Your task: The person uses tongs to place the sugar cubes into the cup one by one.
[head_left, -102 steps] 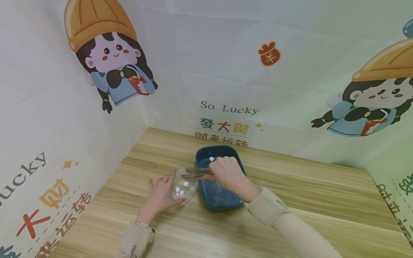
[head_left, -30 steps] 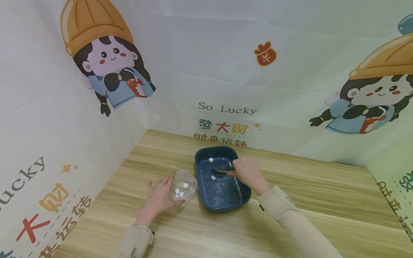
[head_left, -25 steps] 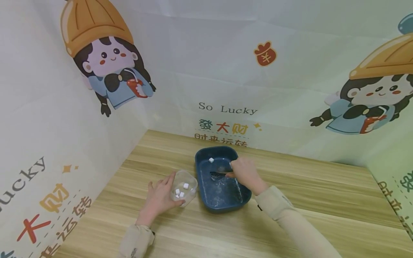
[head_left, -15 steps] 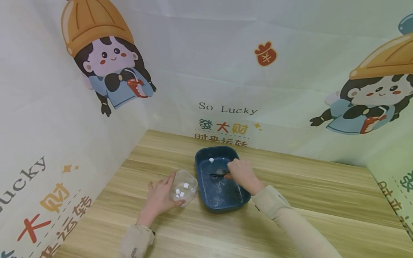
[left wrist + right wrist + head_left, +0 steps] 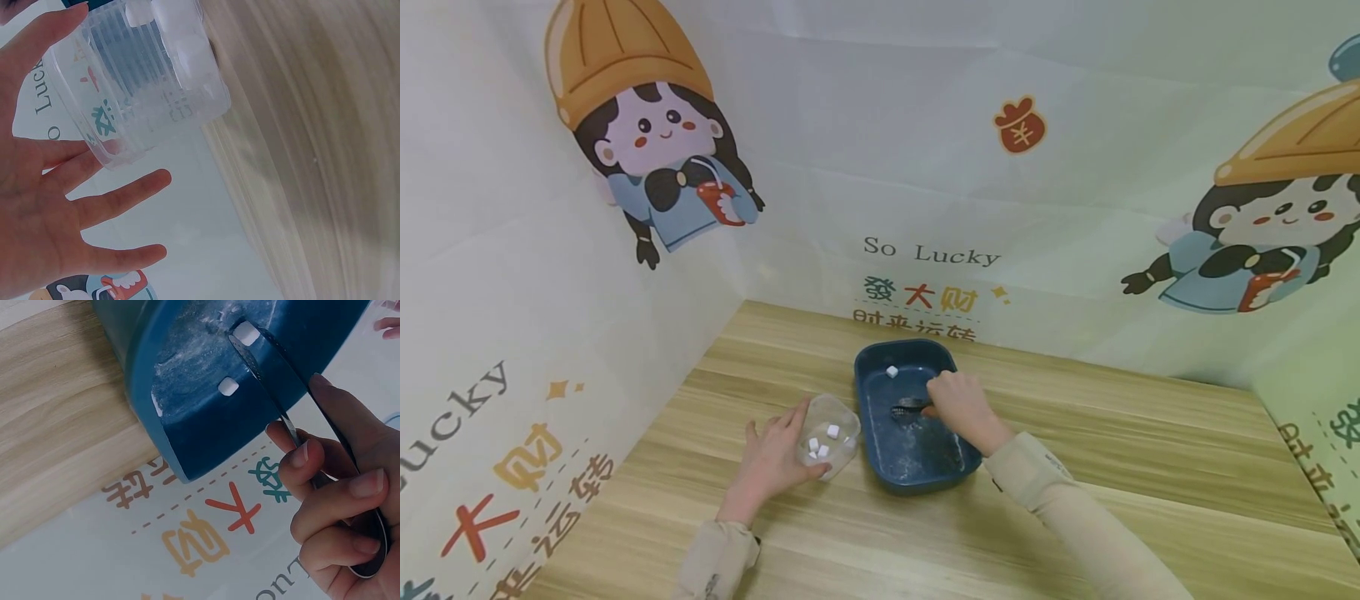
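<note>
My left hand (image 5: 771, 458) holds a clear plastic container (image 5: 842, 417) upright on the table, thumb and fingers against its sides. Several white cubes (image 5: 832, 432) lie inside it. My right hand (image 5: 962, 408) grips a pair of metal tongs (image 5: 281, 394) with its fingers curled round them. The tongs' tips reach down into a dark blue basin (image 5: 917, 483). In the right wrist view, a white cube (image 5: 247, 333) sits between those tips, seemingly at the basin's floor. Another white cube (image 5: 229, 386) lies apart from them, towards the basin's far end.
A wood-grain table (image 5: 1075, 433) carries everything. Printed cloth (image 5: 880, 150) with cartoon figures and lettering stands behind it and on both sides. The clear container stands just left of the basin, close to its wall.
The tongs have moved right, from over the clear container into the basin. Their tips have come round a cube lying there. The left hand and container have hardly moved.
</note>
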{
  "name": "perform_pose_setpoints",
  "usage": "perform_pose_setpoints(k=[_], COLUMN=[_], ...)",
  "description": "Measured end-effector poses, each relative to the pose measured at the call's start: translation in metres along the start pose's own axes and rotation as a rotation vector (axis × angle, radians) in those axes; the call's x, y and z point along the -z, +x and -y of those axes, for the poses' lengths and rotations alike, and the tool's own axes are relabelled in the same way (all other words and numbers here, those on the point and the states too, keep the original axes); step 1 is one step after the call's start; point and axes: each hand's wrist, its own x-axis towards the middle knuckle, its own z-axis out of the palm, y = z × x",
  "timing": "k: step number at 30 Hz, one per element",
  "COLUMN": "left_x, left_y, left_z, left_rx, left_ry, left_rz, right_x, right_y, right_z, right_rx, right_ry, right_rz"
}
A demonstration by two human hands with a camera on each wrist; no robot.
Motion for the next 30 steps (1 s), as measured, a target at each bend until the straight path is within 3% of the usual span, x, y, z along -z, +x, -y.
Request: perform_pose_setpoints(k=[13,20,30], left_x=[0.001,0.0,0.001], left_y=[0.001,0.0,0.0], left_z=[-0.001,0.0,-0.001], left_rx=[0.01,0.008,0.006], left_ry=[-0.003,0.001,0.002], left_rz=[0.008,0.013,0.005], right_x=[0.004,0.004,0.013], right_y=[-0.008,-0.014,-0.027], right_z=[-0.008,-0.016,-0.031], right_rx=[-0.037,-0.054,-0.119], right_ry=[0.089,0.138,0.198], right_rz=[0.009,-0.049,-0.01])
